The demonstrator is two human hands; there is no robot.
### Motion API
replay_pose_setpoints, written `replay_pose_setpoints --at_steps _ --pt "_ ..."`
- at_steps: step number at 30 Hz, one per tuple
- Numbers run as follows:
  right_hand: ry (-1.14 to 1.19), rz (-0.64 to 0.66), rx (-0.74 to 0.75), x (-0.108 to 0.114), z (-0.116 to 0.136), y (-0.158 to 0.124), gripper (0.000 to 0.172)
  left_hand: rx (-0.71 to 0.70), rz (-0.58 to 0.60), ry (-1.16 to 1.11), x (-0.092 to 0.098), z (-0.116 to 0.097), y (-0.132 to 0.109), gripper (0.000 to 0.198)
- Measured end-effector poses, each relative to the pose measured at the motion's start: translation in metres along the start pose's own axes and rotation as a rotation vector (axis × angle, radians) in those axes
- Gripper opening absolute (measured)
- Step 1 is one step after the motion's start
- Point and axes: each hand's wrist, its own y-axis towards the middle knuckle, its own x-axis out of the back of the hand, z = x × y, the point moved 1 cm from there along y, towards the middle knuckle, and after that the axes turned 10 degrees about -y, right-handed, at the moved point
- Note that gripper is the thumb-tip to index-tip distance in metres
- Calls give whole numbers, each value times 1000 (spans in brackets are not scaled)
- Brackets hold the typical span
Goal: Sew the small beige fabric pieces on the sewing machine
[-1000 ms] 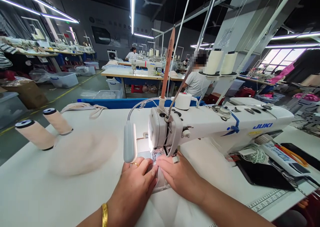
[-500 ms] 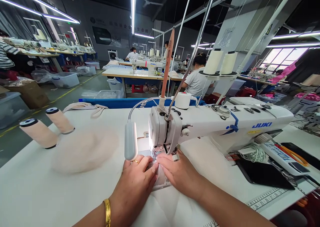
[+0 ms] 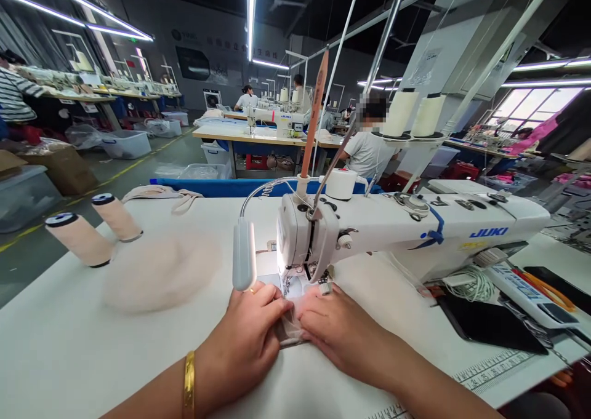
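A white sewing machine (image 3: 378,228) stands over the table, its needle area (image 3: 287,285) lit by a small lamp (image 3: 244,256). Just in front of the needle, thin sheer pale fabric (image 3: 290,325) lies between my hands. My left hand (image 3: 249,336), with a ring and a gold bracelet, has its fingers closed on the fabric's left side. My right hand (image 3: 344,330) pinches the same fabric from the right, its fingers bent below the machine head. The fingertips are partly hidden, and the fabric's edge is hard to make out.
Two peach thread cones (image 3: 78,239) stand at the table's left, beside a heap of sheer fabric (image 3: 159,271). On the right lie a black phone (image 3: 492,320), a coiled white cable (image 3: 471,285) and orange-handled scissors (image 3: 551,290). A printed ruler (image 3: 498,367) runs along the front edge.
Both hands have drawn back slightly from the needle and moved a little apart, uncovering the presser foot area. Their fingers are more curled on the fabric. The view has shifted slightly.
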Motion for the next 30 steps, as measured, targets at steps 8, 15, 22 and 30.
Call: replay_pose_setpoints --at_steps 8,15,22,30 --pt "385 -155 -238 -9 -13 10 35 -19 -108 -65 -6 15 16 22" --pt "115 18 -28 2 -4 4 23 -227 -115 72 -3 9 4 32" --pt "-23 76 -25 10 5 3 33 -251 -92 111 1 0 -3 28" --pt "-37 92 -62 2 2 5 29 -244 -86 137 4 7 3 29"
